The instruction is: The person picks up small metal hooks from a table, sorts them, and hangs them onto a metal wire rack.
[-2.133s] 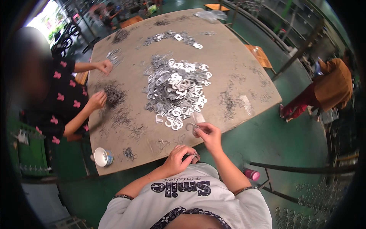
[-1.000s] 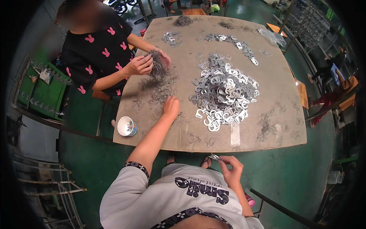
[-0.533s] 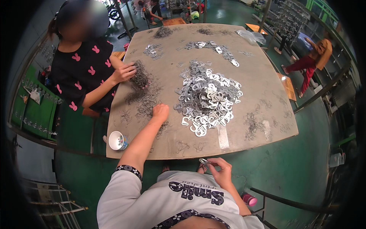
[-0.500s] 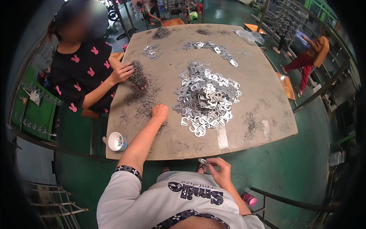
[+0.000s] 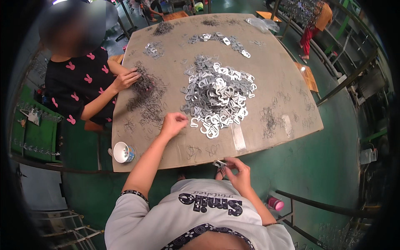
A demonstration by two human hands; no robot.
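Observation:
My left hand point(image 5: 173, 125) is over the table, beside the near-left edge of a big heap of flat silver hook-shaped metal pieces point(image 5: 221, 89). Its thumb and fingers are pinched together; anything between them is too small to make out. In front of my body, just off the table's near edge, my right hand point(image 5: 239, 173) pinches a flat silver hook-shaped metal piece point(image 5: 219, 163), perhaps more than one. Thin dark wire pieces point(image 5: 152, 106) lie scattered beyond and left of my left hand.
A co-worker's hand point(image 5: 126, 79) touches a wire tangle at the left side. A paper cup point(image 5: 123, 152) stands at the table's near-left corner. Smaller metal groups point(image 5: 154, 50), loose wires point(image 5: 270, 118), a strip of clear tape point(image 5: 238, 137) and a plastic bag point(image 5: 262, 25) lie about the table point(image 5: 183, 143).
My left hand has moved right, from the scattered wires toward the metal heap. My right hand has shifted slightly, still holding the metal piece. A person at the far right has walked farther off.

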